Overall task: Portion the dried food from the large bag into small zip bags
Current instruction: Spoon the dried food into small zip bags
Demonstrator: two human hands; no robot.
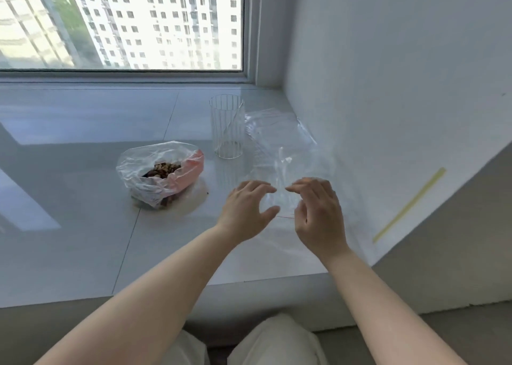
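Fingers: both hands, left point(246, 208) and right point(318, 212), loosely spread over a thin clear zip bag point(282, 198); whether they grip it, cannot tell
Beyond: ribbed glass cylinder point(227, 126); flat clear bags point(277, 126)
Left: crinkled food bag point(160, 172), open, on glossy bench point(83, 198)

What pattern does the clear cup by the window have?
Thin vertical white stripes on the clear cup, seen in the head view.

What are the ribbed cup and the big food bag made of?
The ribbed cup looks like clear glass or hard plastic: see-through, with vertical lines. The big food bag seems to be thin, crinkly plastic film, translucent, with a pink side.
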